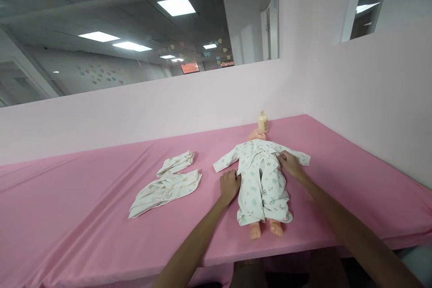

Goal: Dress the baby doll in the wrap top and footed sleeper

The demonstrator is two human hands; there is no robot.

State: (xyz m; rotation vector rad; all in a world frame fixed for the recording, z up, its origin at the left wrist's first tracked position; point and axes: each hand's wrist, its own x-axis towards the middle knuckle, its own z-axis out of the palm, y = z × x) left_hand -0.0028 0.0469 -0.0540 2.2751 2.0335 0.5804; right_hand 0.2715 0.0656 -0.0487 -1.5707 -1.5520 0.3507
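Note:
A baby doll [261, 180] lies on its back on the pink table cover [84, 216], head to the wall, bare feet toward me. It wears a white printed romper, open down the front. My left hand [229, 185] rests knuckles-up at the romper's left edge, fingers curled onto the cloth. My right hand [290, 164] lies on the doll's chest near its arm, fingers pinched on the romper's right flap.
A folded white printed garment [167, 186] lies left of the doll. A small cream baby bottle [263, 122] stands by the doll's head against the pink wall. The wall turns a corner at the right. The table's front edge is close to me.

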